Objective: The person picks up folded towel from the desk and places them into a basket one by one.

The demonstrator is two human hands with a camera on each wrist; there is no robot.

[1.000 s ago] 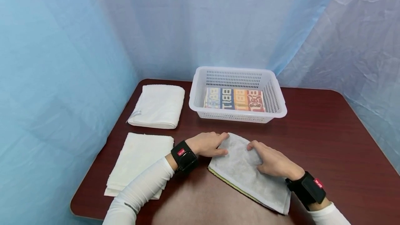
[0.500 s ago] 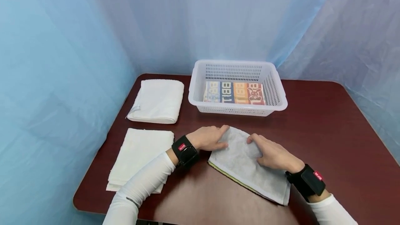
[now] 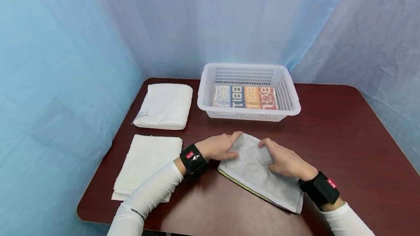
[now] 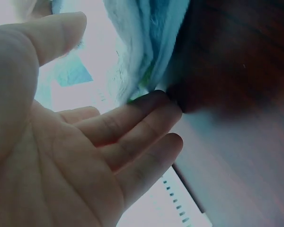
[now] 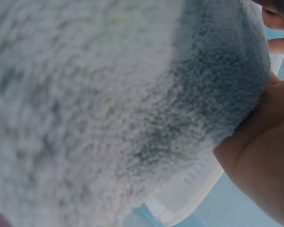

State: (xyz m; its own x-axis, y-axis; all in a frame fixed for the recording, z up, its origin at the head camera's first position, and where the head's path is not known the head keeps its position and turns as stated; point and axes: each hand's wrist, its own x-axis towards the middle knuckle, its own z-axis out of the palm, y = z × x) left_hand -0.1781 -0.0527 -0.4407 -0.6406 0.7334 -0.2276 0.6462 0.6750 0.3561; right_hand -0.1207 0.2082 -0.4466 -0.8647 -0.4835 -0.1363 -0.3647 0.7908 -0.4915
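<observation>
A folded grey towel (image 3: 259, 170) with a green underside lies slantwise on the table. My left hand (image 3: 218, 146) is at its far left corner, index finger and thumb touching the cloth. In the left wrist view, the left hand's fingers (image 4: 142, 137) are nearly straight, with fingertips against the layered towel edge and the thumb held apart. My right hand (image 3: 288, 161) rests over the far right edge, with its index fingertip and thumb on the cloth. In the right wrist view, the towel (image 5: 94, 104) hides the fingers, so their grip cannot be made out.
Beyond the towel stands a white plastic basket (image 3: 246, 113) holding a folded, colourful lettered towel (image 3: 244, 97). At the left lie a folded white towel (image 3: 165, 105) and a folded cream cloth (image 3: 149, 163). Blue curtains (image 3: 210, 21) border the dark red table (image 3: 334, 130).
The head view has tipped slightly downward, so everything sits a little higher in it. Both hands stay at the same places on the grey towel.
</observation>
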